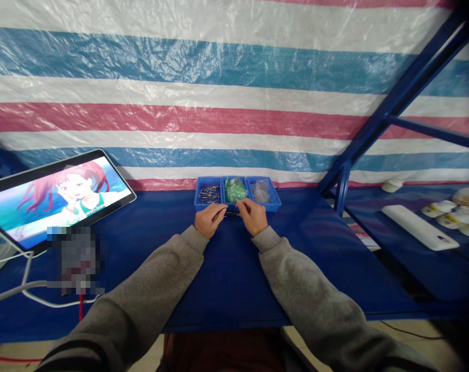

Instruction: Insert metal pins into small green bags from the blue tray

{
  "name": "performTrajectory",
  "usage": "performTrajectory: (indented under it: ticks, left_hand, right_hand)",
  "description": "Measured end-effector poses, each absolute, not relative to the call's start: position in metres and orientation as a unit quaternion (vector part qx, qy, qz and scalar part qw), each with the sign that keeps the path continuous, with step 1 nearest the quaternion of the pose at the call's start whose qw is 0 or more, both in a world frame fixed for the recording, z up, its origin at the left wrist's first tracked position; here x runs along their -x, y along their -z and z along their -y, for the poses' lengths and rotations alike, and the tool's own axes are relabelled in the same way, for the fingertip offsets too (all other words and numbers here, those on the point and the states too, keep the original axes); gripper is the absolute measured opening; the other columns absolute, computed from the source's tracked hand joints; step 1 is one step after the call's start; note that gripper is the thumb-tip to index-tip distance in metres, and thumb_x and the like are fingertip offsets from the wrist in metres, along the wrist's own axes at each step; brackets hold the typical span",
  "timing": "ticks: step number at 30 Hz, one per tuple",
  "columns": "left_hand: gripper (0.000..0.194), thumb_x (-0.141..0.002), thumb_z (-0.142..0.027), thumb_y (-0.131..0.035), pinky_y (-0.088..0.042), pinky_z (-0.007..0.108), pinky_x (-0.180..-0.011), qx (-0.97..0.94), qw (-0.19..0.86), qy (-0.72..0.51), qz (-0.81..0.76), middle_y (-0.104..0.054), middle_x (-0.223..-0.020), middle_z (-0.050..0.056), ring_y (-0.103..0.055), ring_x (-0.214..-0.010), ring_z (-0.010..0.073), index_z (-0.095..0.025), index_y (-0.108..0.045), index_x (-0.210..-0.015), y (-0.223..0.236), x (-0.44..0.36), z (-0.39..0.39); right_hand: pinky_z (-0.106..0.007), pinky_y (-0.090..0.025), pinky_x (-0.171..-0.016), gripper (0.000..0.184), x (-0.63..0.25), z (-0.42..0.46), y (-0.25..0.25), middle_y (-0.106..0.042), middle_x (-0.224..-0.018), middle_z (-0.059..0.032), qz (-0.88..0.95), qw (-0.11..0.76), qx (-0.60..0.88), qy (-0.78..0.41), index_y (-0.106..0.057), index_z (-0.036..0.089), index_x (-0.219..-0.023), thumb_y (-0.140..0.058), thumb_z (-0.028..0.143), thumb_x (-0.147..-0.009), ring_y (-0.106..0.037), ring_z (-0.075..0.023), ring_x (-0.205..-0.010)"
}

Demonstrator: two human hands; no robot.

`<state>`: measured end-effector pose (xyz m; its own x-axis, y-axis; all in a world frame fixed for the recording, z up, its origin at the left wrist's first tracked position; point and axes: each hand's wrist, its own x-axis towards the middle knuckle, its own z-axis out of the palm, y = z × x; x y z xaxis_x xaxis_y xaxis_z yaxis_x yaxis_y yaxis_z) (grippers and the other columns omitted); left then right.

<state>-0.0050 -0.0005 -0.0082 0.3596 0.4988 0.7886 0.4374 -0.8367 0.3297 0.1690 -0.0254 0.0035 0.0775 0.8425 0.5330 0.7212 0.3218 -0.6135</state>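
My left hand (pixel 210 220) is closed in a pinch at the front of a blue three-part bin (pixel 272 207). My right hand (pixel 253 217) pinches too, a short gap away; whatever the fingertips of either hand hold is too small to make out. Thin dark bits show low between the two hands. In the bin's left compartment lie several metal screws or nails (pixel 210 195). Green plastic-looking material (pixel 235 189) fills the middle one, and clear plastic-looking material (pixel 261 191) sits in the right one.
At the left a tablet (pixel 63 196) leans with a cartoon playing, near white cables (pixel 27 274) and a blurred-out object (pixel 79 261). A blue frame post (pixel 374 126) rises at the right. Beyond it are a long white case (pixel 418 227) and several white rolls (pixel 453 218).
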Motion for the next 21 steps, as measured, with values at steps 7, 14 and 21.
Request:
performTrajectory:
  ticks: [7,14,21]
  left_hand:
    - [0.015,-0.084,-0.027,-0.057,-0.053,0.027,-0.075,-0.809,0.038,-0.522,-0.267,-0.07,-0.084,0.004,-0.065,-0.076,0.0138,-0.017,-0.067,-0.089,0.0104,0.0077,-0.003]
    - [0.023,-0.09,-0.023,-0.043,-0.053,0.026,-0.074,-0.805,0.084,-0.526,-0.263,-0.069,-0.087,0.005,-0.065,-0.075,0.012,-0.017,-0.065,-0.095,0.0121,0.0086,-0.0068]
    - [0.018,-0.087,-0.03,-0.051,-0.05,0.019,-0.061,-0.786,0.104,-0.527,-0.307,-0.065,-0.065,-0.001,-0.061,-0.054,0.0083,-0.016,-0.061,-0.092,0.0151,0.0044,-0.0059]
  right_hand:
    - [-0.022,-0.038,-0.055,0.035,-0.1686,0.0268,-0.0061,-0.058,-0.057,-0.0006,0.673,0.459,0.577,-0.066,-0.062,0.019,-0.074,-0.038,0.037,-0.09,-0.054,-0.013,-0.052]
    - [-0.022,-0.038,-0.054,0.034,-0.168,0.028,-0.0079,-0.058,-0.057,-0.0005,0.673,0.468,0.569,-0.072,-0.062,0.018,-0.074,-0.039,0.037,-0.09,-0.053,-0.0128,-0.052]
    - [-0.022,-0.038,-0.054,0.03,-0.1637,0.0331,-0.0123,-0.056,-0.056,0.0011,0.711,0.461,0.519,-0.109,-0.062,0.018,-0.085,-0.042,0.04,-0.088,-0.05,-0.012,-0.05]
